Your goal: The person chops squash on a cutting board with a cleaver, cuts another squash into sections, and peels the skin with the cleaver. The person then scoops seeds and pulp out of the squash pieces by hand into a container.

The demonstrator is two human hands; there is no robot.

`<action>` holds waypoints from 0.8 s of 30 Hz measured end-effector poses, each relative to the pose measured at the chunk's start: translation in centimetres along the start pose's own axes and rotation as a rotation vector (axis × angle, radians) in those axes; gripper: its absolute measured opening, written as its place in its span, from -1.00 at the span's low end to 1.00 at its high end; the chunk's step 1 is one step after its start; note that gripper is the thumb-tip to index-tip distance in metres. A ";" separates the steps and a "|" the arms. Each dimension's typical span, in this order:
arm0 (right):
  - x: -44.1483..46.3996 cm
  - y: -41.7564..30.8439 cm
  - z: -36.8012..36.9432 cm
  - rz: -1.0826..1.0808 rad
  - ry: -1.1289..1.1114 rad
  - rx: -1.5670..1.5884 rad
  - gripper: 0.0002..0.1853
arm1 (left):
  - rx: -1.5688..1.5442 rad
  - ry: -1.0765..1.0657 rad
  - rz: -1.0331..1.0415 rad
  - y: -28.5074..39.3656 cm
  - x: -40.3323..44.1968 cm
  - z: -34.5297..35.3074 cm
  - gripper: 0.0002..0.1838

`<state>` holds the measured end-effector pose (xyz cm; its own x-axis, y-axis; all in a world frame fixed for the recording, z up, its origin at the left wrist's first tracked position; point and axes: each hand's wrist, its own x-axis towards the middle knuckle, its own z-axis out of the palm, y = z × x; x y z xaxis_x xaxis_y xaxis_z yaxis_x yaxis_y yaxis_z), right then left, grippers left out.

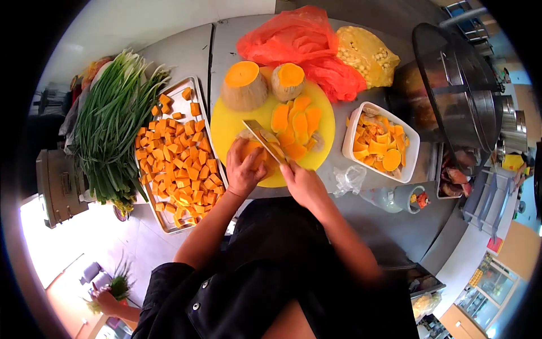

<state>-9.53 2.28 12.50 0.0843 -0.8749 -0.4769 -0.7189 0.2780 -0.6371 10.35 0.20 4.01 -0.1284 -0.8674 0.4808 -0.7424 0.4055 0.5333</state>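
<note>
Gripping a knife (264, 140), the right hand (305, 184) angles it beside the pumpkin piece (249, 148) clasped by the left hand (244, 170).

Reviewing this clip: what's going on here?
A person's right hand holds a knife to an orange squash piece under the left hand, on a yellow board. Two cut chunks stand farther back. Orange cubes lie in the metal tray at left; the white tub at right holds orange pieces.
</note>
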 end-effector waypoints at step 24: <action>6.9 9.1 0.9 0.174 -0.318 0.664 -0.31 | 0.006 -0.049 -0.002 -0.2 -0.2 0.0 -0.46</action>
<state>-14.85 -0.94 2.89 0.2746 -0.6679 -0.6917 -0.1816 0.6704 -0.7194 10.52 0.23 3.80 -0.1583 -0.8815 0.4449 -0.7468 0.4017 0.5300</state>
